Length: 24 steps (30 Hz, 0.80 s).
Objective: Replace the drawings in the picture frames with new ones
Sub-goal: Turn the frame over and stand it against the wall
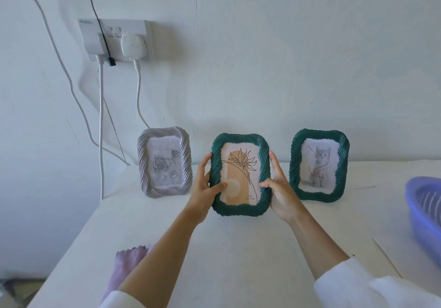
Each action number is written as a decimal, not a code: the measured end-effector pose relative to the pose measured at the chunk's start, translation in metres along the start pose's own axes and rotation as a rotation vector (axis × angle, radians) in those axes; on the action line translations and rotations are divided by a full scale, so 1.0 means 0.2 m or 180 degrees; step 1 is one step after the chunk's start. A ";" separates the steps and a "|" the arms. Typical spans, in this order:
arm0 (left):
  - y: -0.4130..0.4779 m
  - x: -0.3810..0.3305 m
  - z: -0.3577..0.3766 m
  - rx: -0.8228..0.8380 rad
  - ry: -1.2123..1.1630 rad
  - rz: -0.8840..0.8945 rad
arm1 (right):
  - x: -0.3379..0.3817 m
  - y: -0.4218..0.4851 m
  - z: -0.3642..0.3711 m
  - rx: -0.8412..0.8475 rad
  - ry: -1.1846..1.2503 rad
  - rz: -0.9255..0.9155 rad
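A green twisted-rim picture frame [240, 208] with a line drawing of a flower on a tan arch is upright at the table's middle. My left hand [205, 189] grips its left edge, thumb on the glass. My right hand [278, 188] grips its right edge. A grey frame [164, 192] showing roses stands to the left by the wall. A second green frame [318, 194] showing a grey cat stands to the right.
The white table [238, 260] meets the wall behind the frames. A purple plastic basket [424, 209] sits at the right edge. A lilac cloth [124, 264] lies at the front left. A wall socket [117, 40] with plugs and hanging cables is above left.
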<state>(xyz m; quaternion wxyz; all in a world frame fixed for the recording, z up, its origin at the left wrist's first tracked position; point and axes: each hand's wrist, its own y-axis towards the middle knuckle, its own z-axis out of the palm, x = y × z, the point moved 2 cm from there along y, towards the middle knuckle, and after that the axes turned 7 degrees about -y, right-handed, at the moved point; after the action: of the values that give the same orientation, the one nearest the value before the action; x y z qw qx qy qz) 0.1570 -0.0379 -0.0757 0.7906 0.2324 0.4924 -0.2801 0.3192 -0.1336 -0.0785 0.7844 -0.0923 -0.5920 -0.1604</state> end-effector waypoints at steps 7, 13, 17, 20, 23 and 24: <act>0.20 -0.02 -0.04 -0.0124 0.0130 0.0216 | 0.04 0.23 -0.02 0.0071 -0.0242 -0.0122; 0.30 0.05 -0.09 -0.0254 0.0291 0.0161 | 0.00 0.32 -0.07 0.0099 -0.0384 -0.0081; 0.31 0.10 -0.09 -0.0261 0.0435 0.0181 | -0.06 0.31 -0.10 0.0069 -0.0297 -0.0040; 0.29 0.11 -0.09 -0.0303 0.0564 0.0255 | -0.07 0.30 -0.10 0.0094 -0.0310 -0.0048; 0.27 0.11 -0.09 -0.0348 0.0656 0.0260 | -0.09 0.28 -0.10 0.0112 -0.0386 -0.0061; 0.26 0.12 -0.09 -0.0360 0.0695 0.0260 | -0.09 0.27 -0.10 0.0111 -0.0435 -0.0060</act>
<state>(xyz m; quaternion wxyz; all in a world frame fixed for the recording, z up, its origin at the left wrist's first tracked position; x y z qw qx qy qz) 0.1884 0.0059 -0.0989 0.7548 0.2364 0.5807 -0.1925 0.3528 -0.0872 -0.0997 0.7421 -0.0837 -0.6477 -0.1508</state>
